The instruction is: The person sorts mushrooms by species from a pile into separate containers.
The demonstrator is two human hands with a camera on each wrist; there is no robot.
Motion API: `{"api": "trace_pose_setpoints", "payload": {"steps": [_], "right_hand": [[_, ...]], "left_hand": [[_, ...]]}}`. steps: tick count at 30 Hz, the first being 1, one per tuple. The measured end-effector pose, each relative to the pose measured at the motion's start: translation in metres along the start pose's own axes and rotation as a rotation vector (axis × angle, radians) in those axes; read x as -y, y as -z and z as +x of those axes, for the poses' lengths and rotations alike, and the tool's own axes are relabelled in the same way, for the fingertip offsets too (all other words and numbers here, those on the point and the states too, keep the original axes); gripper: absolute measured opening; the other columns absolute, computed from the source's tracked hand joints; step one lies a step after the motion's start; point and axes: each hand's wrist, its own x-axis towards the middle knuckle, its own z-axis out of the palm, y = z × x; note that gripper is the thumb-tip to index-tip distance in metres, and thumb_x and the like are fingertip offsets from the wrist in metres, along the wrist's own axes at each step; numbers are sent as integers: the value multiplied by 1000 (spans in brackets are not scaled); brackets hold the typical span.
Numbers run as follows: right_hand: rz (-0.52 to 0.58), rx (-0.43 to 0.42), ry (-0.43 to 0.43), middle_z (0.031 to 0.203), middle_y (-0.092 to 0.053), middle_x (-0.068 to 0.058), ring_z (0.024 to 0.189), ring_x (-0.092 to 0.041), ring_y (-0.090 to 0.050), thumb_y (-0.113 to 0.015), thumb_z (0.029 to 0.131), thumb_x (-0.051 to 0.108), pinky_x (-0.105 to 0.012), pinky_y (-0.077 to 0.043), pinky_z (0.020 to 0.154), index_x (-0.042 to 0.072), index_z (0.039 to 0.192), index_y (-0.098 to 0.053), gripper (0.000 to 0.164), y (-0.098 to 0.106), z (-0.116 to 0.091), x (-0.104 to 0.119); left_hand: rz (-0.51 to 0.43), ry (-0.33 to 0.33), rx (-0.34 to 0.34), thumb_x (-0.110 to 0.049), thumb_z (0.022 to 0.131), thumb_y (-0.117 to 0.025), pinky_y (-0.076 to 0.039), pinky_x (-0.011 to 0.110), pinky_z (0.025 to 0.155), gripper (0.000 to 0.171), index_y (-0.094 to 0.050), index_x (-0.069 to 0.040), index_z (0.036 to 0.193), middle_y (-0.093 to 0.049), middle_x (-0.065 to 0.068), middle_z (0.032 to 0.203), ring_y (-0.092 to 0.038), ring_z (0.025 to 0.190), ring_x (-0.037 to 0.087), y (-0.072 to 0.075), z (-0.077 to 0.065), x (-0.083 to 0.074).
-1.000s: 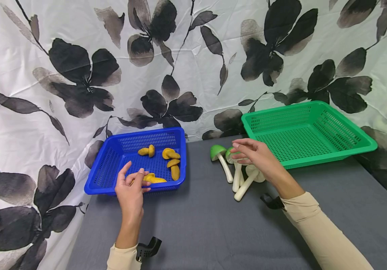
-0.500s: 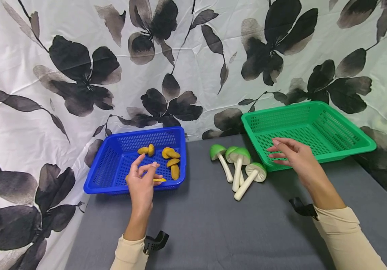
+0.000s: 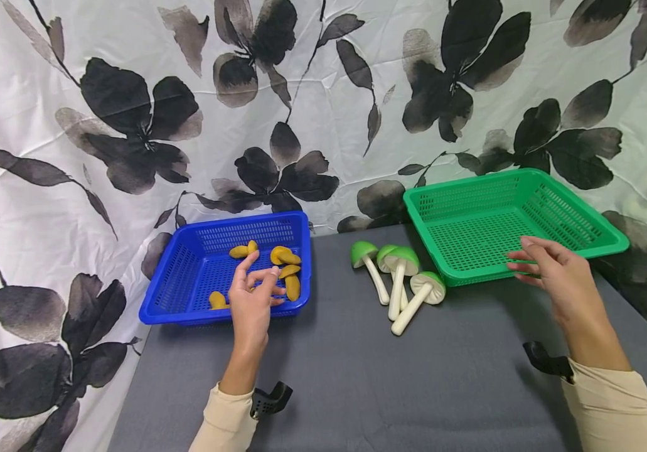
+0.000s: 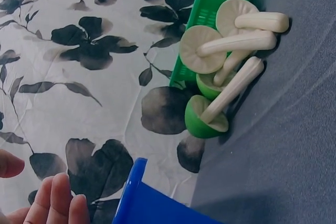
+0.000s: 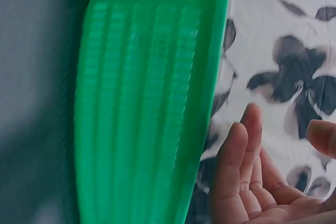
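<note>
In the head view my left hand (image 3: 251, 311) hovers over the front of the blue basket (image 3: 150, 307), fingers loosely bent with nothing in them. Inside that basket lie several small yellow mushrooms (image 3: 292, 287), partly hidden by the hand. My right hand (image 3: 572, 289) is at the front rim of the green basket (image 3: 504, 270), its relaxed fingers apart from the thumb and holding nothing. Between the two baskets, several mushrooms with green caps and long white stems (image 3: 401, 263) lie on the cloth. The right wrist view shows right-hand fingers (image 5: 236, 171) beside the green basket's wall.
A grey cloth (image 3: 368, 389) covers the table. Behind it hangs a white curtain (image 3: 346, 125) with black and grey flowers. The green basket's visible floor is bare mesh. Black wrist cameras sit at both sleeves.
My right hand has moved right, from over the green-capped mushrooms to the green basket's front rim. The left hand has drifted right over the blue basket. The mushrooms and baskets stayed put.
</note>
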Motion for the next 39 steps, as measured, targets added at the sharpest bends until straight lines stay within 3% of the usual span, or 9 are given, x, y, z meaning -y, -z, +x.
{"api": "trace_pose_setpoints", "payload": {"steps": [3, 9, 14, 19, 23, 28, 33, 39], "right_hand": [[15, -70, -36, 90, -74, 16, 77, -1, -71, -66, 98, 40, -15, -57, 66, 24, 128, -56, 35, 12, -1, -2], [38, -221, -77, 84, -72, 16, 71, 0, -70, -70, 94, 44, -15, -56, 61, 16, 148, -48, 65, 30, 1, -8], [-13, -381, -119, 81, -66, 18, 64, 2, -67, -67, 97, 42, -13, -54, 55, 18, 152, -45, 64, 39, 6, -16], [-102, -508, -188, 82, -59, 18, 58, 6, -63, -62, 100, 40, -11, -51, 51, 22, 157, -37, 64, 44, 13, -21], [-63, -531, -215, 91, -56, 14, 56, 5, -62, -61, 101, 37, -12, -51, 50, 24, 159, -32, 66, 48, 16, -26], [108, -485, -209, 101, -55, 9, 57, -1, -67, -65, 100, 34, -17, -55, 51, 25, 161, -27, 73, 53, 18, -30], [183, -471, -201, 108, -53, 6, 61, -2, -68, -66, 100, 31, -19, -57, 53, 27, 161, -24, 74, 56, 23, -36], [250, -508, -190, 97, -61, 10, 63, -3, -69, -68, 98, 21, -21, -58, 50, 28, 160, -27, 75, 56, 31, -42]], "left_hand": [[6, 1, 2, -25, 95, -74, -62, 53, 71, 46, -56, -29, 137, -72, 15, 105, -71, 74, 33, -5, 1, 0], [-5, 9, 35, -23, 96, -73, -62, 53, 73, 44, -56, -30, 136, -71, 19, 106, -71, 77, 36, -14, 1, 2], [-36, 4, 82, -22, 96, -73, -62, 52, 75, 46, -55, -29, 138, -70, 19, 109, -71, 79, 38, -22, 1, 3], [-51, 6, 116, -22, 95, -74, -63, 45, 72, 51, -53, -25, 142, -71, 13, 107, -72, 74, 25, -30, 1, 5], [-69, -9, 143, -19, 95, -74, -63, 43, 70, 52, -53, -24, 143, -70, 14, 108, -72, 73, 22, -37, 1, 7], [-66, -29, 177, -17, 96, -73, -63, 39, 68, 52, -54, -24, 143, -70, 15, 108, -71, 72, 21, -45, 0, 10], [-46, -32, 194, -17, 95, -73, -64, 41, 70, 52, -54, -25, 143, -71, 12, 107, -71, 74, 24, -53, -2, 14], [-24, 0, 229, -15, 94, -74, -63, 48, 73, 58, -51, -21, 146, -70, 13, 109, -72, 77, 28, -64, -8, 13]]}}
